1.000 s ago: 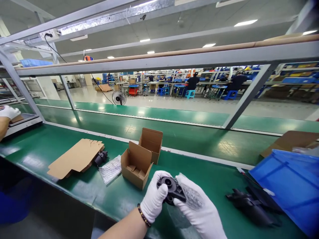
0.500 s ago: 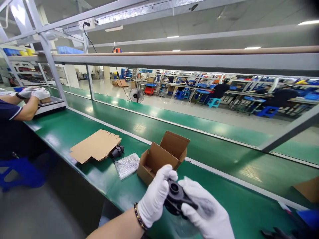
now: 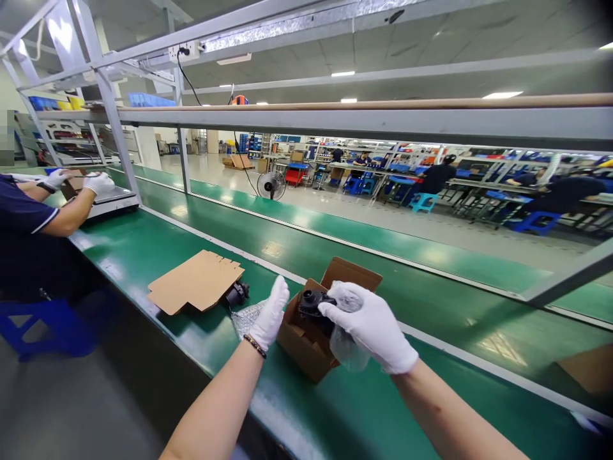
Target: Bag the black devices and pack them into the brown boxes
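My right hand (image 3: pixel 368 322), in a white glove, grips a black plastic part (image 3: pixel 311 303) with a round opening, along with a clear plastic bag (image 3: pixel 349 350) that hangs below it. The part is over the mouth of an open brown cardboard box (image 3: pixel 309 358). My left hand (image 3: pixel 271 313), also gloved, is at the box's left side with its fingers stretched out and nothing in them. Behind that hand lies a bubble-wrap pouch (image 3: pixel 243 319), partly covered by it. Whether my left fingers touch the box I cannot tell.
A flat cardboard blank (image 3: pixel 196 281) lies on the green bench (image 3: pixel 191 236) to the left, with another black part (image 3: pixel 237 292) beside it. Further left a co-worker's gloved hand (image 3: pixel 99 183) is over a tray. A brown cardboard piece (image 3: pixel 589 370) is at the right.
My right hand has carried the black part left and up to over the box. My left hand has let go of the part and moved to the box's left side, fingers extended.
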Demonstrator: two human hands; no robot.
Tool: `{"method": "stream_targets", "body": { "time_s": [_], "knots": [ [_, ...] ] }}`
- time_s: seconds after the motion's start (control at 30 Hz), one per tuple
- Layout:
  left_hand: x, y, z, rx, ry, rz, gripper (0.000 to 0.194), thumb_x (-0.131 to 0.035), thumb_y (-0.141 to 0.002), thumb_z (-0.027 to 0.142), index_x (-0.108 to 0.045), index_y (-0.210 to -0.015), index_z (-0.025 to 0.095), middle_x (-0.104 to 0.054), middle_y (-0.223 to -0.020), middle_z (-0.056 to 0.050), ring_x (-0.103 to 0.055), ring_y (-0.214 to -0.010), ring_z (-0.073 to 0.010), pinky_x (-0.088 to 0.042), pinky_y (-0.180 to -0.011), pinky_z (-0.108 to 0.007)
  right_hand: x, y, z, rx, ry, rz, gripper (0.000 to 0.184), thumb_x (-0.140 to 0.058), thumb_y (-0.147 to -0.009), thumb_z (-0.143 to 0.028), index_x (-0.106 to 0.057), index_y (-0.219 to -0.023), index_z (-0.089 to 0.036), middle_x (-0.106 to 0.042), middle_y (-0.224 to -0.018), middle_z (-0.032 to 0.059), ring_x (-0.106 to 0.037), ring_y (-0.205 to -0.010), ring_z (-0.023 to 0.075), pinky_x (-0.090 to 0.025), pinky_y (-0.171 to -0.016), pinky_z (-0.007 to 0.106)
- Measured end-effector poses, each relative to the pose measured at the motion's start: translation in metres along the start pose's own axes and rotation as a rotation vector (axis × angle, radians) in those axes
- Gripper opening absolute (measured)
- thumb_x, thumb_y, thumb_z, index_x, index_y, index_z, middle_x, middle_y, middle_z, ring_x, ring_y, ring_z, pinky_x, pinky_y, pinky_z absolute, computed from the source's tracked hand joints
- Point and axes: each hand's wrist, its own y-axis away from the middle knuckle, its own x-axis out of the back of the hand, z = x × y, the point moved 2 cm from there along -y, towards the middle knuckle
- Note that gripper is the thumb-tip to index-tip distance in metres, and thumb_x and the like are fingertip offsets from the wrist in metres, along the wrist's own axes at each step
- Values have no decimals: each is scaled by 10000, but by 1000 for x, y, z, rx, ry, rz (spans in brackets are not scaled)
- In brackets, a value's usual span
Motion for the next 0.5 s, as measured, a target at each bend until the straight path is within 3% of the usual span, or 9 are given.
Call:
{"method": "stream_targets", "body": {
  "time_s": [0.1,0.23,0.4,0.5],
  "knots": [
    [-14,1,-22,122,-78,-90,595,-541,-894,395,-428,-1431,166,-414,-1507,-134,-343,-1413,-290,-247,-1187,-470,-1,-11,6,48,389,-92,173,-662,-707,-373,-628,-772,-216,-670,-806,24,-624,-745,197,-469,-702,295],
    [-42,20,-34,115,-227,-89,550,-528,-837,204,-485,-1384,161,-468,-1468,-122,-361,-1396,-284,-194,-1204,-440,-8,-13,23,32,752,-334,112,-589,-756,-304,-594,-709,-202,-630,-796,48,-595,-731,189,-395,-654,270],
    [-56,19,-41,109,-251,-135,683,-567,-679,73,-461,-1352,123,-525,-1377,-151,-458,-1300,-296,-263,-1170,-439,-20,-7,53,-7,734,-591,150,-643,-714,-307,-649,-817,-198,-667,-833,51,-620,-723,197,-396,-658,272],
    [-57,10,-49,111,-190,-224,789,-599,-649,79,-366,-1401,124,-526,-1377,-142,-495,-1272,-279,-331,-1138,-428,-9,-4,64,-36,677,-699,489,-651,-718,-354,-594,-1188,-231,-701,-1006,55,-660,-828,228,-442,-707,288]
  ]
}}
